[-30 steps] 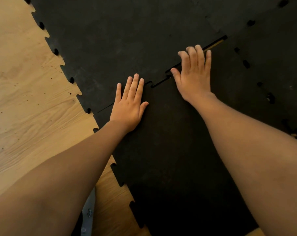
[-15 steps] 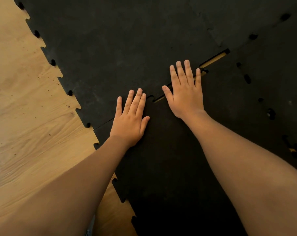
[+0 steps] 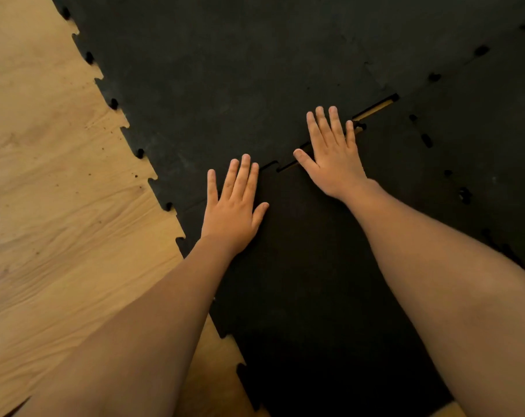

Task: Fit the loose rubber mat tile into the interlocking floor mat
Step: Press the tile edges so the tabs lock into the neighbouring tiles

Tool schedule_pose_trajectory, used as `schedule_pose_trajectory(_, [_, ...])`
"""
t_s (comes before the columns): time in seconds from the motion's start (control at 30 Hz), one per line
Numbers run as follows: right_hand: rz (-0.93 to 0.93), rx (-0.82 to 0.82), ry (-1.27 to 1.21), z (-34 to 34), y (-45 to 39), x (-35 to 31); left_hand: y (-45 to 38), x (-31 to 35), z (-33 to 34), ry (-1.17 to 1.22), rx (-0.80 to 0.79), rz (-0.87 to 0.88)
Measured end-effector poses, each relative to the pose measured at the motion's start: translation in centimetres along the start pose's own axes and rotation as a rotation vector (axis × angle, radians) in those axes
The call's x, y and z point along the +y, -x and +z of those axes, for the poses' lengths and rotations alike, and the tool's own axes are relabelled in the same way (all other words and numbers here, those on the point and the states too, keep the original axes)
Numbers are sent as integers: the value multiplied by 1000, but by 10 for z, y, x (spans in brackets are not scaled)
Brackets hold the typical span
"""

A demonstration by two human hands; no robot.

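Observation:
The loose black rubber tile lies on the floor under both my forearms, its far edge against the laid black interlocking mat. My left hand rests flat, fingers together, on the tile's far left part, fingertips at the seam. My right hand lies flat across the seam further right, fingers reaching onto the laid mat. A narrow gap showing wood floor stays open along the seam beyond my right fingertips. A shorter slit shows between my hands.
Light wooden floor fills the left side, with dark crumbs near the mat's toothed edge. Another black tile with notched joints lies to the right. A strip of wood floor shows at the bottom right corner.
The view has shifted, so mat and hands sit lower in frame than a second ago. My right hand flattened from curled fingers onto the seam. The left hand stays flat on the tile.

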State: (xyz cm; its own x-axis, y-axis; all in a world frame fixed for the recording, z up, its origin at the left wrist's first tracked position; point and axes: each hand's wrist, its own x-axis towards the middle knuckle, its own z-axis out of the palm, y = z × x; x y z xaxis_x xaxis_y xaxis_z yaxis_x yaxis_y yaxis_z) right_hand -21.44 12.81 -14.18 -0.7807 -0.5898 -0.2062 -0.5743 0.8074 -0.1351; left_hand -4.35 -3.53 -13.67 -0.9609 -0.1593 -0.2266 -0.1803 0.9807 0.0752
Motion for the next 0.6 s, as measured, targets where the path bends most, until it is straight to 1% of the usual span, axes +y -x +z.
schedule_pose_trajectory(0.07, [-45, -24, -15, -3, 15, 6, 18, 5, 5, 19, -21, -17])
schedule_pose_trajectory(0.13, [-31, -18, 20, 2, 47, 14, 32, 10, 10, 28, -43, -35])
schedule_pose_trajectory(0.2, [27, -8, 48, 14, 93, 24, 37, 15, 12, 33, -57, -48])
schedule_pose_trajectory(0.27, [125, 3, 34, 28, 144, 33, 38, 17, 11, 36, -69, -43])
schedule_pose_trajectory(0.33, [289, 27, -3, 40, 197, 42, 38, 20, 10, 38, -76, -11])
schedule_pose_trajectory(0.47, [690, 48, -68, 56, 299, 44, 42, 36, 13, 18, -104, 98])
schedule_pose_trajectory(0.53, [863, 27, -99, 62, 334, 37, 45, 49, 17, -9, -129, 153])
schedule_pose_trajectory(0.6, [1057, 27, -161, 67, 352, 29, 46, 60, 20, -33, -136, 156])
